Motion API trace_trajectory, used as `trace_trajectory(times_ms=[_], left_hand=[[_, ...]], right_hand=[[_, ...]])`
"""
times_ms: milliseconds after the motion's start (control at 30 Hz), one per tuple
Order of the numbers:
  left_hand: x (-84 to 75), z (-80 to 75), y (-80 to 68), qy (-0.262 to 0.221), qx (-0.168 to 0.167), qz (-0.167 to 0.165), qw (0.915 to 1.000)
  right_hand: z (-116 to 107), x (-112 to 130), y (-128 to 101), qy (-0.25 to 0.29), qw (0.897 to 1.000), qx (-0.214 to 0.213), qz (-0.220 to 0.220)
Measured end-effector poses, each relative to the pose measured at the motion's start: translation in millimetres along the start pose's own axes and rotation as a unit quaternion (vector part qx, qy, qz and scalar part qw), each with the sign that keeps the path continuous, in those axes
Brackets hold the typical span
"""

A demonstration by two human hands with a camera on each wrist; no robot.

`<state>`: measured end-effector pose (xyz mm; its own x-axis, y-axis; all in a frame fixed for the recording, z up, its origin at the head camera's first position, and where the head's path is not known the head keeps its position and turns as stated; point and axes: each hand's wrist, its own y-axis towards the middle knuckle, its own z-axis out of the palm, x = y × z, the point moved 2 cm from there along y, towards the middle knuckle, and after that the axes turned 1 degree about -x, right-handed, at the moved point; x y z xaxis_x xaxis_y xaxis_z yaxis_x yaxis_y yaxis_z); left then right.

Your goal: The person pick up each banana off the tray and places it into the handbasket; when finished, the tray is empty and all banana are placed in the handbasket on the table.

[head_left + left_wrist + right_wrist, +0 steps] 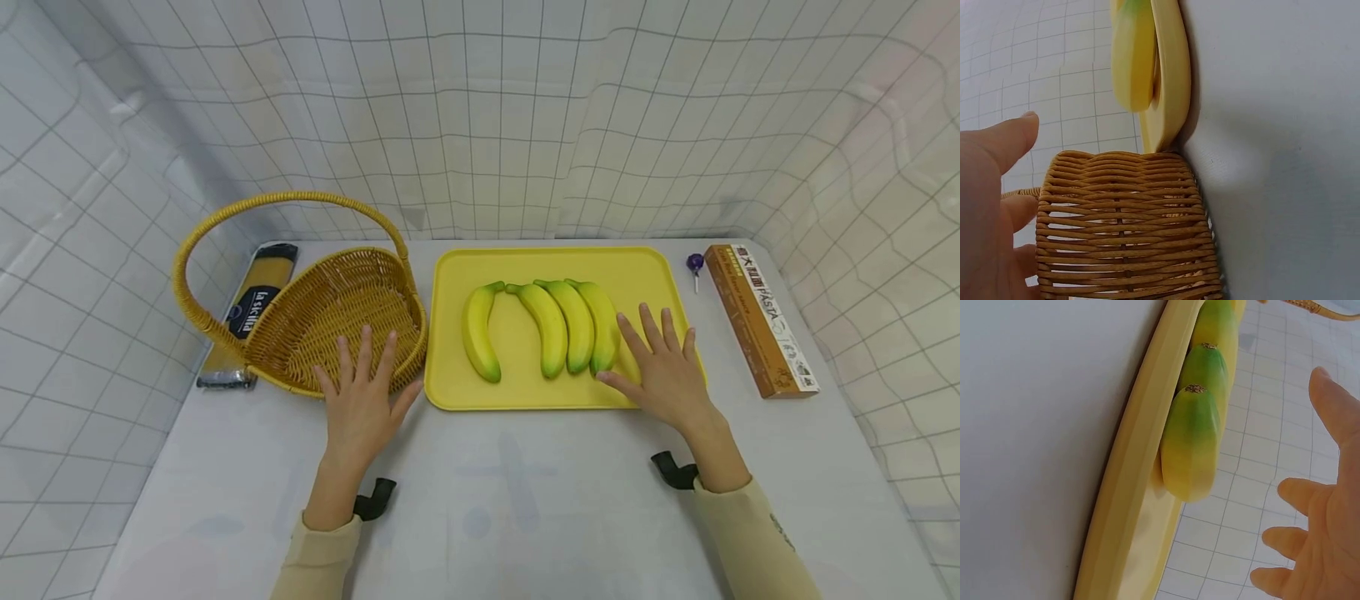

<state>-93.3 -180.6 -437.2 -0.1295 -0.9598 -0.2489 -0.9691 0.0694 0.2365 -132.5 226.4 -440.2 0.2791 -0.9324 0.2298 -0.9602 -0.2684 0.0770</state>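
Several yellow-green bananas (551,329) lie side by side on a yellow tray (645,271) at the table's middle. My right hand (660,367) hovers flat over the tray's near right corner, fingers spread, thumb by the tip of the rightmost banana (1192,444); it holds nothing. A woven wicker basket (337,312) with a hoop handle stands left of the tray. My left hand (363,400) is spread open over the basket's near rim (1122,219), holding nothing. The tray edge (1169,81) touches the basket.
A dark and yellow spaghetti packet (251,308) lies left of the basket, partly under it. A brown pasta box (759,329) lies right of the tray, with a small purple lollipop (695,265) beside it. White gridded curtains enclose the grey table (510,492).
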Motion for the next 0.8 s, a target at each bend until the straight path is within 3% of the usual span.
trace_trajectory(times_ms=[133,233,300,333,400,467,533,600,633,800], left_hand=[[3.5,-5.3,-2.3,-0.043,-0.051,0.002,0.9978],[9.6,-14.1,-3.8,-0.077,-0.136,0.012,0.9876],[15.6,-22.5,-3.7,-0.097,-0.212,0.017,0.9724],[19.8,-27.1,-2.9,-0.106,-0.255,0.015,0.9610],[29.8,-37.0,-1.6,-0.120,-0.347,-0.003,0.9301],[41.7,-47.1,-0.3,-0.130,-0.434,-0.036,0.8905],[55.3,-56.4,0.8,-0.134,-0.497,-0.081,0.8538],[68.9,-64.1,2.5,-0.135,-0.522,-0.127,0.8322],[75.4,-67.1,3.5,-0.139,-0.524,-0.147,0.8276],[101.1,-71.6,9.5,-0.189,-0.478,-0.220,0.8289]], right_hand=[[0,1,0,0.012,1.000,-0.021,-0.013],[-1,2,1,0.023,0.999,-0.032,-0.018],[0,2,0,0.029,0.999,-0.037,-0.019],[0,2,1,0.030,0.999,-0.039,-0.020],[0,2,1,0.031,0.998,-0.044,-0.021],[0,2,1,0.031,0.998,-0.049,-0.023],[1,2,1,0.030,0.998,-0.054,-0.024],[2,2,2,0.032,0.998,-0.058,-0.025],[2,2,2,0.033,0.997,-0.058,-0.025],[3,2,5,0.044,0.996,-0.074,-0.030]])
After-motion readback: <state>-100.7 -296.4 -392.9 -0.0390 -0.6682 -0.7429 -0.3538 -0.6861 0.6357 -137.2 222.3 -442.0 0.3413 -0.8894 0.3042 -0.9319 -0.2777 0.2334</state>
